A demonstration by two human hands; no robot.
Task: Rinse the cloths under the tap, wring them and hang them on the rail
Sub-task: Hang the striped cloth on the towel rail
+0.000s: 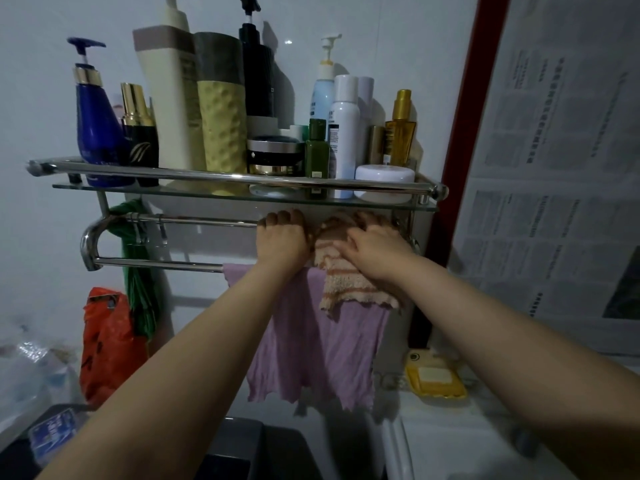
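Both hands are raised to the chrome towel rack, side by side but not touching. The left hand (282,239) is at the upper back steel rail (207,220), its fingers curled over the bar and, it seems, over the left edge of the fluffy cream cloth with pale brown stripes (349,282); whether it actually pinches the cloth cannot be told. At its 3 o'clock, the right hand (375,249) lies flat on that striped cloth with fingers spread and fairly straight, pressing it against the rail. The striped cloth is draped over the back rail and hangs down in front.

Beneath the forearms, at the hands' 6 o'clock, a thin lilac cloth (311,344) hangs from the lower front steel rail (156,264), its ragged hem dangling.

At 12 o'clock from the hands, a glass shelf with a steel guard bar (194,176) carries crowded toiletries, among them a blue pump bottle (97,129) at the far left and a low white round jar (384,180) at the right.

At 9 o'clock, a green bundle (136,271) hangs from the rack's left end, with an orange plastic bag (107,344) below it. At 5 o'clock, a yellow soap dish (434,377) sits on a white ledge.
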